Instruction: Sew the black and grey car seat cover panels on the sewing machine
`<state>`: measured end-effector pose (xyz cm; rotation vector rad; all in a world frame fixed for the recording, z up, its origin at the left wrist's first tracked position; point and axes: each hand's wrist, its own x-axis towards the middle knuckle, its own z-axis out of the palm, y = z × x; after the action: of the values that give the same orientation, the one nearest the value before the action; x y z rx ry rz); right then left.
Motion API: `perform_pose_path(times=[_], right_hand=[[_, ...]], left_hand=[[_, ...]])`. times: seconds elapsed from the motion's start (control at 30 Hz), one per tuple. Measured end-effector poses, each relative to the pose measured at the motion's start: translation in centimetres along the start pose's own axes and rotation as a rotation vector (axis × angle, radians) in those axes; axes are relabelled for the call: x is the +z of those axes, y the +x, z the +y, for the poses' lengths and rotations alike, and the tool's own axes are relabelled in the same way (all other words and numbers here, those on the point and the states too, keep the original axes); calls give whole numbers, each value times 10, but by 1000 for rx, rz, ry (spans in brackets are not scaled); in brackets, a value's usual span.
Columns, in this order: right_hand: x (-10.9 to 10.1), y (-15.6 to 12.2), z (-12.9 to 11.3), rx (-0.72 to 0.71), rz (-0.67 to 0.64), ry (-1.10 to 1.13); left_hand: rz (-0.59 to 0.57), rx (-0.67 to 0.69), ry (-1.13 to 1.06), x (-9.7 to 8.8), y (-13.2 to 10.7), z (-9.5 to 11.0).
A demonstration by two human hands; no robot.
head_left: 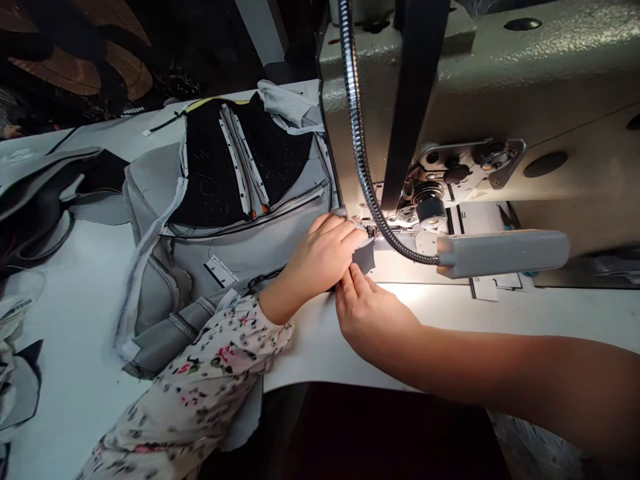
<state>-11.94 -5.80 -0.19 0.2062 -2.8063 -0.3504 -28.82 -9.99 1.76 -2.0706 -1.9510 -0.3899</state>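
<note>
My left hand (327, 257) lies over the grey fabric piece (235, 257) beside the needle area of a sewing machine (490, 120). Its fingers are bent and close together on the cloth, with the fingertips partly hidden. Just in front, my right hand (375, 313) has its fingers together at the edge of a small dark fabric corner (365, 257); the thumb is mostly out of sight. Both hands touch each other near the presser foot (370, 231). The fabric spreads left, with black panels (205, 173) and white-edged strips on it.
A flexible metal lamp neck (357, 133) curves down to a grey lamp head (503, 253) right of my hands. Small scissors (509, 217) lie by the machine. More dark and grey pieces (95, 180) lie on the white table (85, 293) at left.
</note>
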Motion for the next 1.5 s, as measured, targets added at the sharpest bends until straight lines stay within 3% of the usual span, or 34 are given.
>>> perform_pose_path(times=[0.1,0.23,0.4,0.6,0.93,1.13,1.33,1.5], right_hand=[[1,-10,-9,-40,27,11],[-6,-11,-14,-46,-42,45],[-28,4,-8,-111,-291,102],[-40,17,2,-94,-452,145],[-15,10,3,8,-291,71],[0,-5,-5,23,-101,79],[-1,-7,-6,32,-133,132],[-5,-1,-4,76,-197,272]], left_hand=[[10,5,-3,-4,-10,-1],[-81,17,24,-2,-12,10],[-203,15,88,-3,-6,29],[-141,5,112,-3,2,26],[-154,-96,34,10,16,16],[-4,-119,88,-2,-4,19],[-121,-151,141,-6,-13,12],[-181,-198,50,-7,-7,18]])
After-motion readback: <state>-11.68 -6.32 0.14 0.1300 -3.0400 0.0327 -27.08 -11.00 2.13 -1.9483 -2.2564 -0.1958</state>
